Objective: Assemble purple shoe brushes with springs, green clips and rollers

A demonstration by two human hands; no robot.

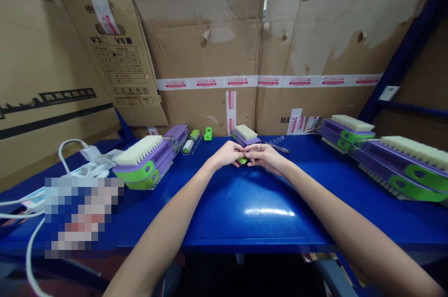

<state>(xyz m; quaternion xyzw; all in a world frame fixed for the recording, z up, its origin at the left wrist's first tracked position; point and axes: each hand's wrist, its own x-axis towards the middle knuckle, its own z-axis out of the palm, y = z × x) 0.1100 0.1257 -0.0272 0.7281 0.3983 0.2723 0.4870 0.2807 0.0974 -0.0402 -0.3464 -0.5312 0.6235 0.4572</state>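
Observation:
Over the middle of the table, my left hand [228, 154] is closed, its fingertips pinching a small green plastic piece [242, 161]. My right hand [268, 158] meets it from the other side with thumb and fingers pressed at the same piece. Some thin coiled wire shows around the right fingers; its ends are hidden. Just behind the hands lies a purple brush [246, 134] with cream bristles facing up. A metal spring [278, 141] and a thin metal rod-like tool [281, 149] rest to the right of that brush.
Left of centre are a green bracket [208, 134], small green-and-grey pieces [188, 147] and another spring [197, 144]. Purple-green brush pairs stand at left [143, 166] and right [402, 166]. White cables and a power strip [35, 198] occupy the left end. Cardboard [210, 45] walls the back.

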